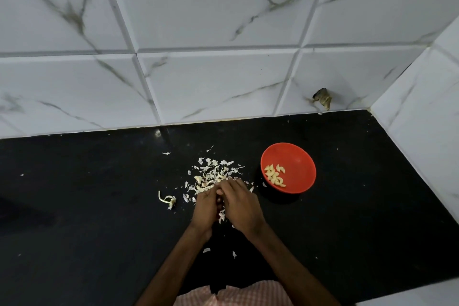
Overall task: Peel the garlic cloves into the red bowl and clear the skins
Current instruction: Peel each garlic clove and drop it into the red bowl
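A red bowl sits on the black counter, right of centre, with several peeled garlic cloves in its left half. A heap of papery garlic skins lies just left of the bowl. My left hand and my right hand meet at the near edge of the heap, fingers curled together around something small that they hide, most likely a garlic clove. A dry garlic stem lies left of my hands.
The black counter runs back to a white marble-tile wall and a side wall at the right. Loose skin flakes lie near my wrists. A chipped hole shows in the back wall.
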Tool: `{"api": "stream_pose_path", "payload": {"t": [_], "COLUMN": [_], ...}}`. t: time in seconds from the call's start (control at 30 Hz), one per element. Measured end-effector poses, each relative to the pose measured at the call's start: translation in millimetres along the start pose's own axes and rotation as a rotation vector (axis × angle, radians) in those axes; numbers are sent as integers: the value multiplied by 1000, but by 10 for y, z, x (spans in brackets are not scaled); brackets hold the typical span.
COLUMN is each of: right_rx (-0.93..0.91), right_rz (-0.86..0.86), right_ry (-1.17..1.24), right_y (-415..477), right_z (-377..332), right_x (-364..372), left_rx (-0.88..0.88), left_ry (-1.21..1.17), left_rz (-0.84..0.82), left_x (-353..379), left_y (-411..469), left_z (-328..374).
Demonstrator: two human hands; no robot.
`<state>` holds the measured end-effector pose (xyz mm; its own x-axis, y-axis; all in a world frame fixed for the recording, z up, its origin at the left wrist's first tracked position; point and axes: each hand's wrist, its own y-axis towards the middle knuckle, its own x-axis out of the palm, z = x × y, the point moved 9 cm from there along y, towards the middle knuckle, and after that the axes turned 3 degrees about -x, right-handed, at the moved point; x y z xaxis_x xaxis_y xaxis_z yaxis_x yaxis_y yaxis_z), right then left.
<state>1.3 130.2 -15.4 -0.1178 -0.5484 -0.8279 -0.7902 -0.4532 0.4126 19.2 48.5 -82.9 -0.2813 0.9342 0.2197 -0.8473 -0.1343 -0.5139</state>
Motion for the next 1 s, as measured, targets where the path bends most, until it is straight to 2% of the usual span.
{"api": "stream_pose_path", "payload": {"t": [0.07, 0.17, 0.3, 0.37, 0.4, 0.5, 0.63, 0.87, 1.0], "right_rx": [-39, 171, 519, 728, 766, 728, 658, 629, 508], "right_rz": [35, -31, -121, -160, -186, -241, -182, -155, -4], "right_ry": [-155, -100, 248, 512, 562, 539, 521, 603, 886], "right_y": [32, 86, 29, -42, -55, -38, -11, -12, 25], "right_z": [-36, 66, 288, 417, 447, 480, 500, 511, 452], "right_x": [-84, -75, 93, 184, 214, 240, 200, 137, 21], "left_rx": [-17, 108, 393, 477, 509, 571, 547, 563, 545], "left_ry": [-18, 68, 449, 681, 810, 1098, 1190, 1022, 902], "left_rz": [-48, -89, -19, -17, -12, -13, -49, -21, -52], "left_x": [35, 65, -10, -17, -16, 3, 46, 7, -24], "left_y": [-36, -47, -52, -64, -82, -90, -67, -109, -119], "left_z": [-13, 86, 308, 347, 363, 391, 400, 459, 497]}}
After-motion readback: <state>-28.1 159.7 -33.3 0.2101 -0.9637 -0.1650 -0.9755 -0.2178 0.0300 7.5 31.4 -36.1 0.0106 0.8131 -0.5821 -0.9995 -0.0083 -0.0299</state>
